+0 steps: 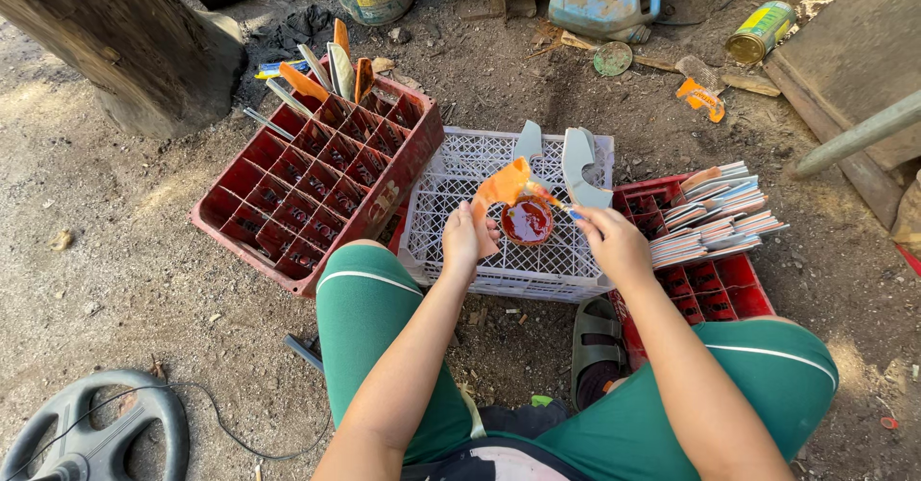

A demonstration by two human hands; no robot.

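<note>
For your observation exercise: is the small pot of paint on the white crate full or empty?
Not empty: the pot on the white crate shows glossy red-orange paint across its open top. How deep the paint goes, cannot tell.

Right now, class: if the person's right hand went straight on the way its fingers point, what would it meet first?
The right hand points up and left, holding a small brush. Straight on, it would likely first meet the orange-painted piece held by the left hand, just above the red paint pot; depth is hard to judge.
</note>
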